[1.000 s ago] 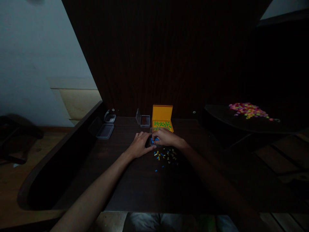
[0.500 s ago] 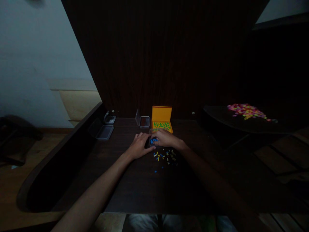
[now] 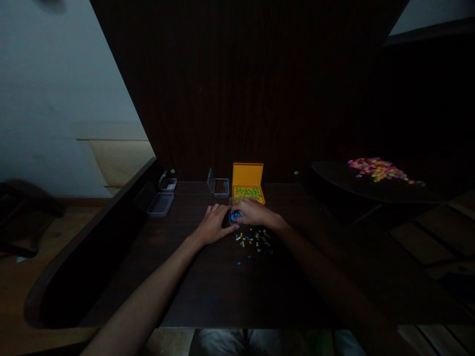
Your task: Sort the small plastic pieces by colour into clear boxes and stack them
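Blue pieces [image 3: 235,215] show as a small bright cluster in the gap between the two hands, a little behind the middle of the dark wooden desk [image 3: 222,287] and just in front of an open yellow box [image 3: 248,175]. They seem to lie in a small tray or case, but the dim light and the fingers hide its outline. The left hand [image 3: 214,224] lies palm down on the desk with its fingers loosely bent, the tips reaching the left side of the blue cluster; whether it grips anything cannot be told. The right hand [image 3: 253,212] comes in from the right with its fingers curled down over the blue pieces, covering most of them, and whether it has one pinched cannot be told either. The yellow box has its lid standing upright at the back, and its base holds green pieces [image 3: 248,192]. Just in front of the right hand, a scatter of tiny yellow and blue pieces [image 3: 254,240] lies loose on the desk. To the left of the yellow box stands a clear case [image 3: 221,185] with its lid raised and something dark inside. Two more clear cases [image 3: 160,203] sit near the desk's back left corner. Well apart to the right, a dark side table [image 3: 371,193] carries a heap of pink and yellow pieces [image 3: 376,169].
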Demonstrator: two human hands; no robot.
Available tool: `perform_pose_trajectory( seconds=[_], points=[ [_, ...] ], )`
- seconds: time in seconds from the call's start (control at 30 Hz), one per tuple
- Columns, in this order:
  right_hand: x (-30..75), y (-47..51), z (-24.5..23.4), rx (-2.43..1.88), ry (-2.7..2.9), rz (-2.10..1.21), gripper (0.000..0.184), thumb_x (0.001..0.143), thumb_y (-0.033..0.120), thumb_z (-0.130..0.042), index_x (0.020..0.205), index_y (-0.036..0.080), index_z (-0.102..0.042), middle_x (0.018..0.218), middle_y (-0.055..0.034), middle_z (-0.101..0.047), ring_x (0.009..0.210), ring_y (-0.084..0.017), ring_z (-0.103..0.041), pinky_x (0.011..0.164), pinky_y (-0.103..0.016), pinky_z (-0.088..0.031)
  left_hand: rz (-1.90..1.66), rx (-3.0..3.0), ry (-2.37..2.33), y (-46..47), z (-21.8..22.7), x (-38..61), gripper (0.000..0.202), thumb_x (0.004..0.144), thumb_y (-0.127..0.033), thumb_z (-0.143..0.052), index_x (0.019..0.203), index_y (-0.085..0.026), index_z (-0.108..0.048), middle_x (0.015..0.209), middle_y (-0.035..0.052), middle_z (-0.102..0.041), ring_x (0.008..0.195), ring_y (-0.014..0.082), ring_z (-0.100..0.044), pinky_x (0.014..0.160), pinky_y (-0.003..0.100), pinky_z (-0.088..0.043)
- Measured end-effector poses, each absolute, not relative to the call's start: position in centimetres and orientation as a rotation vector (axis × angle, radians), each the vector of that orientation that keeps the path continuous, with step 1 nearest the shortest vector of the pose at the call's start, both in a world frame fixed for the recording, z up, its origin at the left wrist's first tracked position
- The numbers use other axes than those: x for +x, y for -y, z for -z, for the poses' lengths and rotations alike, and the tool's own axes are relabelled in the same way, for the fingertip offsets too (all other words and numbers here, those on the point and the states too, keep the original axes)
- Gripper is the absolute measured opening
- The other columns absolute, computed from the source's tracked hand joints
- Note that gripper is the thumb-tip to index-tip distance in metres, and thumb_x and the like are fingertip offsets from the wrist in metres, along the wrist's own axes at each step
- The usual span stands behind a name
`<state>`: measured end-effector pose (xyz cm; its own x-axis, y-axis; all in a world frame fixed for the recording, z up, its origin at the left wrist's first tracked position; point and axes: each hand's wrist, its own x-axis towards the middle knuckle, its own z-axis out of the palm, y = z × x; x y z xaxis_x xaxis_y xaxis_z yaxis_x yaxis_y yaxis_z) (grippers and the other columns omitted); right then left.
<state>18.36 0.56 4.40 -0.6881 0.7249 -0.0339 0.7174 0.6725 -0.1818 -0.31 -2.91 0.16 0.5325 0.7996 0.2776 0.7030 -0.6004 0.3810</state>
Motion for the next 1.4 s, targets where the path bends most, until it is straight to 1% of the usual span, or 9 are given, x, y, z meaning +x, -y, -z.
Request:
perform_pose_trajectory(
  seconds=[0.23, 0.37, 0.47, 0.6, 0.73, 0.83, 1.03, 1.2, 1.4],
  points=[
    [18.7, -0.4, -4.5, -1.195, 2.813, -0.28, 0.025, 0.081, 0.026, -0.064, 0.104, 0.02, -0.072, 0.096, -0.0069, -0.073, 0.089, -0.022, -0.064, 0.074, -0.028, -0.042, -0.635, 2.55, -1.271, 2.9, -0.3, -0.4, 0.047, 0.085, -0.052, -0.059, 0.119, -0.02, -0.052, 0.113, 0.0094, -0.062, 0.104, 0.0283, -0.052, 0.091, 0.044, -0.04],
    [19.4, 0.1, -5.3, -1.163, 2.76, -0.342, 0.022, 0.082, 0.023, -0.063, 0.101, 0.019, -0.073, 0.093, -0.0066, -0.072, 0.082, -0.019, -0.063, 0.071, -0.026, -0.041, -0.643, 2.553, -1.265, 2.9, -0.3, -0.3, 0.051, 0.085, -0.05, -0.06, 0.124, -0.019, -0.051, 0.117, 0.01, -0.061, 0.107, 0.0291, -0.052, 0.091, 0.045, -0.04],
    [20.4, 0.7, -6.1, -1.136, 2.656, -0.411, 0.022, 0.083, 0.019, -0.06, 0.101, 0.016, -0.073, 0.083, -0.0047, -0.071, 0.071, -0.015, -0.06, 0.066, -0.024, -0.04, -0.645, 2.549, -1.272, 2.8, -0.1, -0.3, 0.054, 0.084, -0.051, -0.061, 0.127, -0.021, -0.049, 0.118, 0.01, -0.061, 0.107, 0.0293, -0.053, 0.092, 0.046, -0.04],
    [21.9, 2.0, -6.2, -1.119, 2.564, -0.482, 0.019, 0.083, 0.021, -0.061, 0.095, 0.016, -0.074, 0.067, 0.0001, -0.064, 0.058, -0.01, -0.052, 0.059, -0.021, -0.036, -0.647, 2.555, -1.292, 2.8, 0.0, -0.3, 0.056, 0.084, -0.053, -0.061, 0.127, -0.019, -0.049, 0.118, 0.0111, -0.061, 0.108, 0.0295, -0.053, 0.092, 0.045, -0.04],
    [22.8, 3.8, -5.2, -1.131, 2.637, -0.615, 0.017, 0.081, 0.022, -0.062, 0.09, 0.017, -0.076, 0.059, 0.0025, -0.06, 0.051, -0.008, -0.047, 0.055, -0.02, -0.032, -0.646, 2.563, -1.293, 2.8, 0.1, -0.3, 0.055, 0.085, -0.054, -0.059, 0.126, -0.02, -0.05, 0.12, 0.0106, -0.061, 0.109, 0.0297, -0.052, 0.093, 0.046, -0.039],
    [22.8, 4.9, -4.6, -1.238, 2.668, -0.659, 0.021, 0.082, 0.025, -0.062, 0.096, 0.02, -0.076, 0.063, 0.0012, -0.063, 0.056, -0.01, -0.051, 0.058, -0.021, -0.035, -0.633, 2.555, -1.309, 2.8, 0.2, -0.4, 0.055, 0.084, -0.055, -0.059, 0.127, -0.02, -0.05, 0.121, 0.0102, -0.06, 0.11, 0.0301, -0.051, 0.094, 0.047, -0.038],
    [22.5, 5.7, -4.4, -1.389, 2.729, -0.571, 0.027, 0.081, 0.032, -0.062, 0.104, 0.026, -0.074, 0.08, -0.0015, -0.071, 0.077, -0.017, -0.06, 0.071, -0.025, -0.039, -0.641, 2.552, -1.3, 2.8, 0.2, -0.5, 0.056, 0.084, -0.055, -0.058, 0.127, -0.02, -0.049, 0.121, 0.0107, -0.06, 0.11, 0.0296, -0.051, 0.095, 0.046, -0.038],
    [22.7, 5.7, -4.4, -1.343, 2.739, -0.623, 0.027, 0.084, 0.03, -0.058, 0.105, 0.025, -0.074, 0.077, -0.0009, -0.071, 0.071, -0.015, -0.06, 0.069, -0.025, -0.04, -0.633, 2.547, -1.294, 2.9, -0.1, -0.4, 0.055, 0.084, -0.055, -0.059, 0.127, -0.021, -0.05, 0.12, 0.0103, -0.06, 0.109, 0.0298, -0.052, 0.094, 0.047, -0.038],
    [22.7, 5.8, -4.4, -1.363, 2.734, -0.615, 0.027, 0.085, 0.031, -0.057, 0.105, 0.025, -0.074, 0.079, -0.0015, -0.071, 0.074, -0.016, -0.061, 0.071, -0.025, -0.04, -0.627, 2.542, -1.29, 2.9, -0.2, -0.3, 0.055, 0.084, -0.054, -0.06, 0.126, -0.02, -0.05, 0.119, 0.0106, -0.061, 0.11, 0.0301, -0.051, 0.094, 0.046, -0.039]
  ],
)
